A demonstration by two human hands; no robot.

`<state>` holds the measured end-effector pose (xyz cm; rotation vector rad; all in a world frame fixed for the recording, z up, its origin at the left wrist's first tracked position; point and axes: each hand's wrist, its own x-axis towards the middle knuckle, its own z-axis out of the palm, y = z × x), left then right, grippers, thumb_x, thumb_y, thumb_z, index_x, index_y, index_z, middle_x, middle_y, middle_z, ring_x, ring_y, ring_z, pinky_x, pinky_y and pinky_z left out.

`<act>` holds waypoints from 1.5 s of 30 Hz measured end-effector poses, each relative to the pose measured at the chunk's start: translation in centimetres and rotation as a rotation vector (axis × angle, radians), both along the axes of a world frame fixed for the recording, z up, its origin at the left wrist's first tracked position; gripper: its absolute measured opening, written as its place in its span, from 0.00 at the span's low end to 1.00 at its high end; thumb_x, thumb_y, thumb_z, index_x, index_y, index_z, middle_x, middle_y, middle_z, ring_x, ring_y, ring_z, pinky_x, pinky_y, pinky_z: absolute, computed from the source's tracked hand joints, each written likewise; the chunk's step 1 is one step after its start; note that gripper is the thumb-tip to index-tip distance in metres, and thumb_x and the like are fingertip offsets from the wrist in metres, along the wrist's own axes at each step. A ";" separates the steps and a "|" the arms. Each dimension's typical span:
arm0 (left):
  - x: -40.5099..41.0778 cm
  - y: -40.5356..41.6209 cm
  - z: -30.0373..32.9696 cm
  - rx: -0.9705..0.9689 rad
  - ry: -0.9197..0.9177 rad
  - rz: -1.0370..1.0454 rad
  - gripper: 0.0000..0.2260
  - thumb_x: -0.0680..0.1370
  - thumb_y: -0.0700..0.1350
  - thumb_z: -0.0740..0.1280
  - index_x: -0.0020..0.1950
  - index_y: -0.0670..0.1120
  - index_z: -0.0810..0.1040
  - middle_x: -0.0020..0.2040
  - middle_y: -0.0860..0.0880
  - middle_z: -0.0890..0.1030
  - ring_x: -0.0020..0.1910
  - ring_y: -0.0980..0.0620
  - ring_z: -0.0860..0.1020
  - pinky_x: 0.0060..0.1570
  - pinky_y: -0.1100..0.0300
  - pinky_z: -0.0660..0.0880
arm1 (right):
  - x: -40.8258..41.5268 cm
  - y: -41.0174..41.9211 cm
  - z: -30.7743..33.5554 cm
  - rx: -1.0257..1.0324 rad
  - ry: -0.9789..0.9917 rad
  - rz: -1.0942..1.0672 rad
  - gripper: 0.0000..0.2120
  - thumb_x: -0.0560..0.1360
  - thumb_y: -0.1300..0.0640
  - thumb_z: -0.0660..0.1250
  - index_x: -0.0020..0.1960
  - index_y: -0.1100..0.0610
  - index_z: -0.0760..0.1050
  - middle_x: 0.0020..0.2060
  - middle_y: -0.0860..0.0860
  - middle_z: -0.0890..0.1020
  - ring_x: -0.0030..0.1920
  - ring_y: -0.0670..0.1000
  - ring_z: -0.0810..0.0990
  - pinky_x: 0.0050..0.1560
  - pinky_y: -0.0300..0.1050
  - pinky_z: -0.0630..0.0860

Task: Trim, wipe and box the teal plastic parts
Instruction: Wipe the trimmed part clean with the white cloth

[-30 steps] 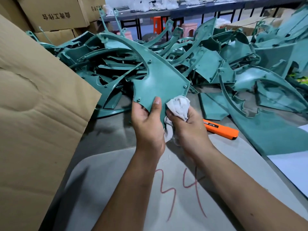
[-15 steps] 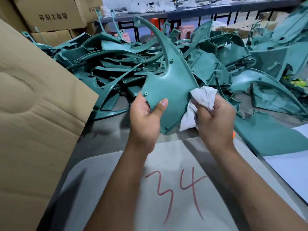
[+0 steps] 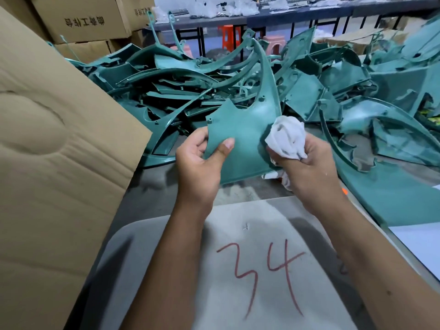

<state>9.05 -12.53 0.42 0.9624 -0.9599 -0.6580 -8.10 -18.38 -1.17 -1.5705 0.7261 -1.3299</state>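
Head view shows you the cardboard box flap point(image 3: 54, 144) at left and the heap of teal parts point(image 3: 166, 91) across the table point(image 3: 152, 198). Your left hand point(image 3: 198, 163) pinches the teal part point(image 3: 240, 139) above the table's near edge, thumb on its face. Your right hand's point(image 3: 312, 170) fingers clench the white rag point(image 3: 287, 136) against it.

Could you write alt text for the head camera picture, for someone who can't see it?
A person's left hand holds a teal plastic part while the right hand presses a white rag against it. Behind lies a pile of teal parts, with cardboard at left.
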 end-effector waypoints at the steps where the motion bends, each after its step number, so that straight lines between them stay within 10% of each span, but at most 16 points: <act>1: -0.2 -0.1 0.0 0.003 0.041 0.005 0.08 0.80 0.34 0.70 0.57 0.42 0.81 0.52 0.46 0.87 0.52 0.48 0.85 0.53 0.51 0.82 | 0.1 0.0 0.0 -0.005 -0.040 -0.035 0.04 0.78 0.58 0.73 0.49 0.49 0.85 0.40 0.47 0.85 0.38 0.49 0.81 0.35 0.47 0.80; 9: -0.6 0.4 0.1 0.206 -0.059 -0.293 0.05 0.79 0.39 0.72 0.53 0.47 0.84 0.50 0.48 0.88 0.46 0.50 0.86 0.40 0.58 0.83 | -0.2 0.2 0.2 -0.191 0.123 -0.429 0.21 0.84 0.53 0.65 0.37 0.64 0.66 0.31 0.60 0.66 0.33 0.47 0.61 0.32 0.51 0.62; 20: 2.5 1.9 -0.1 0.383 -0.281 -0.494 0.08 0.76 0.40 0.75 0.55 0.45 0.85 0.51 0.48 0.88 0.50 0.50 0.86 0.49 0.61 0.81 | -1.1 -0.3 0.7 0.060 -0.007 -0.267 0.06 0.79 0.52 0.72 0.43 0.50 0.83 0.35 0.46 0.81 0.37 0.48 0.76 0.39 0.49 0.74; 27: 3.3 1.9 0.2 0.271 -0.415 -0.192 0.11 0.73 0.49 0.78 0.53 0.48 0.87 0.49 0.50 0.88 0.52 0.43 0.86 0.55 0.41 0.81 | -0.6 1.1 1.1 0.191 -0.161 0.074 0.04 0.72 0.54 0.76 0.46 0.46 0.86 0.45 0.49 0.86 0.49 0.53 0.84 0.57 0.52 0.81; 31: 1.9 1.5 0.2 0.107 -0.282 -0.101 0.07 0.76 0.39 0.75 0.53 0.42 0.86 0.49 0.47 0.88 0.48 0.48 0.86 0.49 0.50 0.83 | 0.2 1.7 0.3 0.174 -0.111 0.041 0.08 0.74 0.52 0.73 0.46 0.55 0.78 0.39 0.52 0.77 0.42 0.49 0.76 0.44 0.37 0.77; 35: 1.6 1.0 -0.3 0.048 -0.251 0.036 0.07 0.76 0.42 0.75 0.52 0.41 0.85 0.47 0.46 0.87 0.45 0.48 0.85 0.47 0.47 0.83 | 0.3 1.7 -0.3 0.234 0.000 0.074 0.13 0.79 0.56 0.73 0.44 0.63 0.73 0.39 0.53 0.73 0.40 0.52 0.69 0.37 0.44 0.69; 39: 1.8 0.6 -0.5 0.042 -0.216 0.046 0.06 0.77 0.39 0.75 0.53 0.43 0.83 0.49 0.48 0.87 0.46 0.51 0.85 0.47 0.53 0.82 | 0.4 1.6 -0.1 0.185 0.092 0.072 0.16 0.77 0.52 0.73 0.36 0.52 0.69 0.27 0.48 0.67 0.26 0.51 0.63 0.25 0.41 0.61; 45: 2.5 1.2 0.1 0.081 -0.152 -0.198 0.11 0.75 0.35 0.75 0.57 0.43 0.85 0.52 0.45 0.87 0.50 0.46 0.86 0.52 0.49 0.83 | 0.7 1.4 0.3 0.132 -0.079 -0.103 0.07 0.80 0.54 0.73 0.44 0.49 0.84 0.36 0.43 0.84 0.35 0.43 0.79 0.35 0.39 0.75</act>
